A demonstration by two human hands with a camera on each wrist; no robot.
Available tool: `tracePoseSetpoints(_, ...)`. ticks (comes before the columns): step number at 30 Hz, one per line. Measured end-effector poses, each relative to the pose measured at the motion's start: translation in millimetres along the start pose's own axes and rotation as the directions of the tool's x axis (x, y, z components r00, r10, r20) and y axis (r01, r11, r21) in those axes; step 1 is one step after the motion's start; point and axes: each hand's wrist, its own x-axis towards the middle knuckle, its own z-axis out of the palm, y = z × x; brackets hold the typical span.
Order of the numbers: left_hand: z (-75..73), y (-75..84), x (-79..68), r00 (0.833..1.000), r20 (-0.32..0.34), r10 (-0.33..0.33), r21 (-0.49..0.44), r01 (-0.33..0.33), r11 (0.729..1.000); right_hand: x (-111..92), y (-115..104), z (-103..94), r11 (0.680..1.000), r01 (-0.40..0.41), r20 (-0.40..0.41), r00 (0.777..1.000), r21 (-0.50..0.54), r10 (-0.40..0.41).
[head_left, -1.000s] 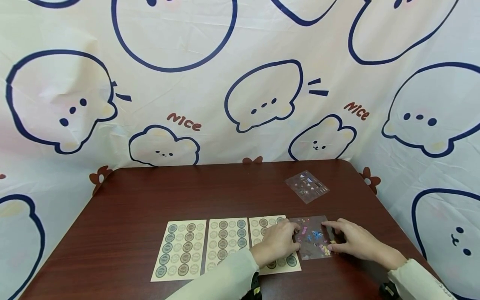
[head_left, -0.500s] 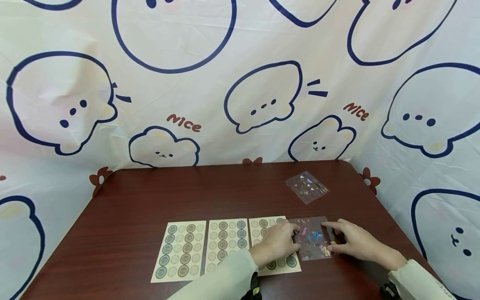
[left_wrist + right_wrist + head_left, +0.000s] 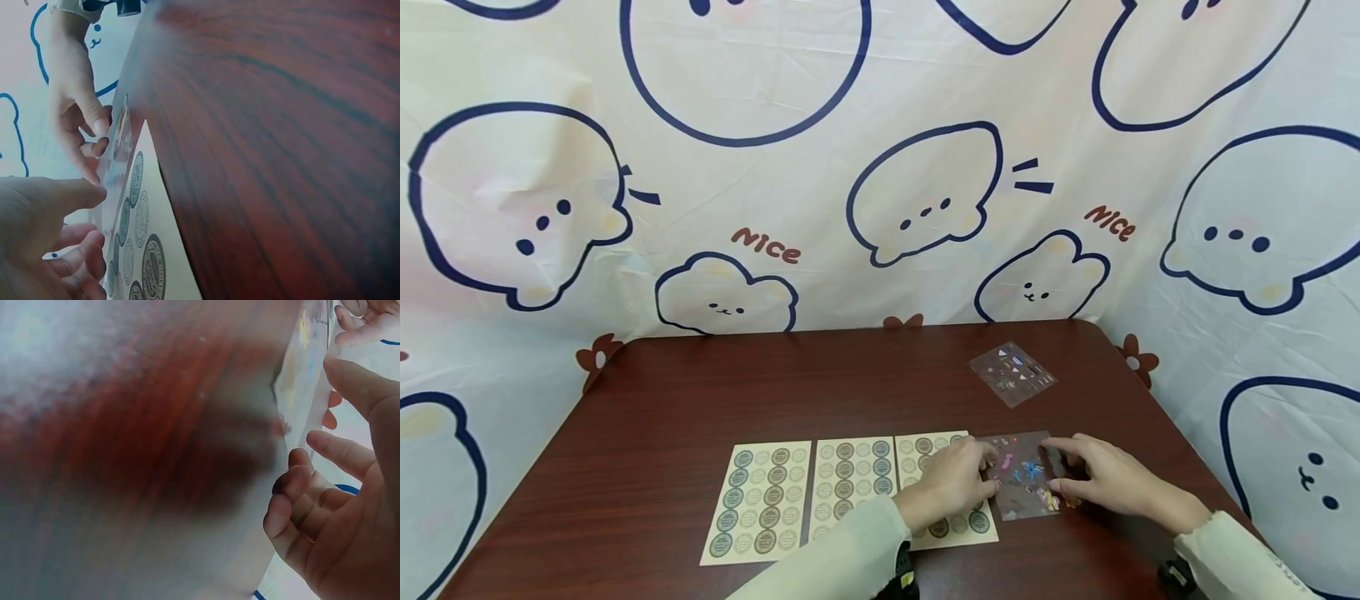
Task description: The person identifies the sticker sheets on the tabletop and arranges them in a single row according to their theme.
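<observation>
A clear sticker sheet (image 3: 1028, 492) with small blue, pink and yellow figures lies flat on the table between both hands. My left hand (image 3: 947, 487) rests at its left edge, over the third paper sheet of round labels (image 3: 917, 467); thumb and fingers stand apart. At the clear sheet's right edge is my right hand (image 3: 1105, 475), its index finger and thumb reaching over that edge. In the right wrist view, the thumb and index finger (image 3: 340, 450) are fairly straight and the other fingers loosely bent. Neither hand visibly pinches the sheet.
Two more cream sheets of round labels, the left one (image 3: 756, 500) and the middle one (image 3: 853, 479), lie in a row to the left. Another clear sheet (image 3: 1013, 374) with small pale shapes lies farther back. A printed cloth (image 3: 820, 192) hangs behind the brown table (image 3: 647, 433).
My right thumb has slid slightly left, farther over the clear sheet. The left hand stays at its edge, and the sheets lie where they were.
</observation>
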Motion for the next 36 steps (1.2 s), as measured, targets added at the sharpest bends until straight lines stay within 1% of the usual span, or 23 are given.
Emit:
tracePoseSetpoints(4,-1.8,-0.3,1.6,1.0,-0.015,-0.005,-0.028,0.004,1.0,4.2,-1.7,-4.8,1.0,0.013,-0.027,1.0,0.015,-0.013)
tracePoseSetpoints(12,-11.8,0.2,9.5,0.999,-0.035,-0.031,-0.106,0.027,0.994,18.5,-2.7,-15.6,0.998,0.014,-0.078,0.997,0.053,-0.01)
tracePoseSetpoints(19,-17.5,-4.0,16.3,0.997,-0.072,-0.017,-0.119,0.008,0.993,29.0,2.6,-17.6,0.999,-0.01,-0.126,0.992,0.047,0.016)
tracePoseSetpoints(22,-19.9,-6.9,19.7,0.997,-0.07,-0.023,-0.134,0.014,0.991,33.9,5.4,-18.2,0.999,-0.011,-0.149,0.989,0.047,0.017)
tracePoseSetpoints(27,-20.5,-13.1,24.7,0.997,-0.056,-0.05,-0.144,0.042,0.989,41.6,11.9,-18.4,0.998,-0.032,-0.144,0.989,0.063,0.041)
tracePoseSetpoints(31,-20.0,-18.2,29.3,0.995,-0.07,-0.068,-0.149,0.057,0.987,48.7,18.0,-18.6,0.996,-0.054,-0.14,0.988,0.07,0.064)
tracePoseSetpoints(36,-21.6,-24.6,34.6,0.994,-0.064,-0.087,-0.188,0.073,0.979,60.0,25.2,-20.8,0.993,-0.079,-0.136,0.987,0.088,0.091)
